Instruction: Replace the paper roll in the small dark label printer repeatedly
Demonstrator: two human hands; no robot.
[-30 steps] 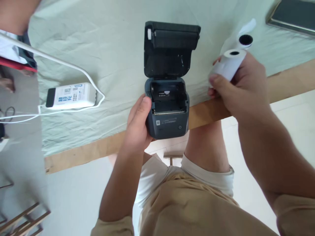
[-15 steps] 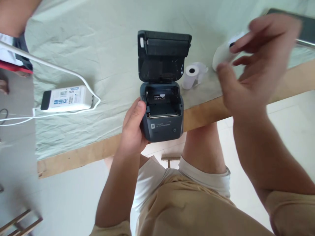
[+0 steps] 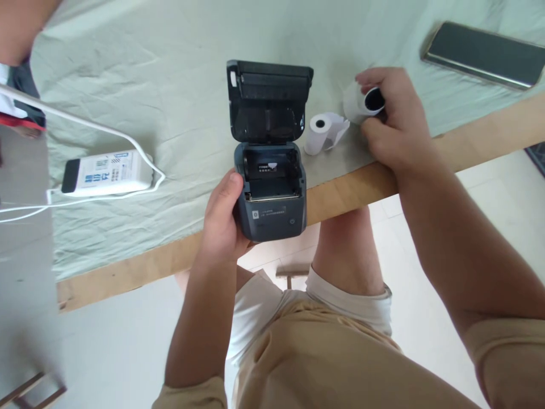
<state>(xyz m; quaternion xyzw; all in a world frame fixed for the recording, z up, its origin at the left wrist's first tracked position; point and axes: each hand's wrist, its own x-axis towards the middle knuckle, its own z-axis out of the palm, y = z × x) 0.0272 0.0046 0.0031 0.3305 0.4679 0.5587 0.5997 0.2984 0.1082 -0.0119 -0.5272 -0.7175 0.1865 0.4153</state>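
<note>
My left hand grips the left side of a dark portable label printer at the table's front edge, thumb along its side. Its lid stands raised, and the paper bay inside holds no roll. To the right, my right hand is closed around a white paper roll with a wide dark core, resting on or just above the cloth. Between the printer and that hand, a smaller paper roll stands upright with its loose end unwound to the right.
A green cloth covers the wooden table. On the left lies a white power bank with white cables. A dark phone lies at the back right. Another person's arm shows at the top left.
My right hand has come down and left, and its fingers have closed around the larger paper roll, whose core now faces me more. The printer stays in my left hand with its lid raised.
</note>
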